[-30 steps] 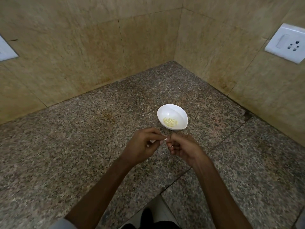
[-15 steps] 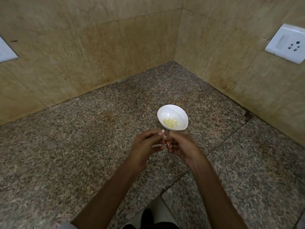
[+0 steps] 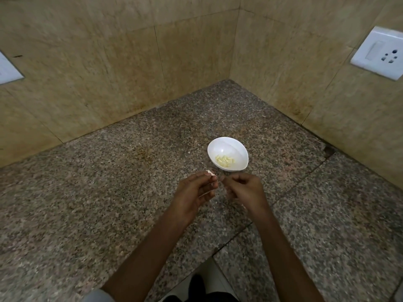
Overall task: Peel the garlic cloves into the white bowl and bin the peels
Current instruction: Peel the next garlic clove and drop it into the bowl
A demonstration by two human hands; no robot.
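Note:
A white bowl [image 3: 235, 147] stands on the granite counter [image 3: 109, 192] and holds several peeled yellowish garlic cloves [image 3: 225, 160]. Just in front of the bowl my two hands meet fingertip to fingertip. My left hand [image 3: 194, 192] pinches a garlic clove, and a pale scrap of peel [image 3: 211, 172] sticks out above its fingertips. My right hand [image 3: 246, 189] has its fingers curled in towards the same spot; what it pinches is hidden between the fingers. No bin is in view.
The counter runs into a corner of beige tiled walls [image 3: 196, 62]. A white switch and socket plate [image 3: 380, 52] sits on the right wall, another white plate [image 3: 6, 70] on the left wall. The counter's front edge is near my body.
Both hands stayed in front of the bowl, fingers working at the clove. A scrap of peel now sticks up above my left fingertips.

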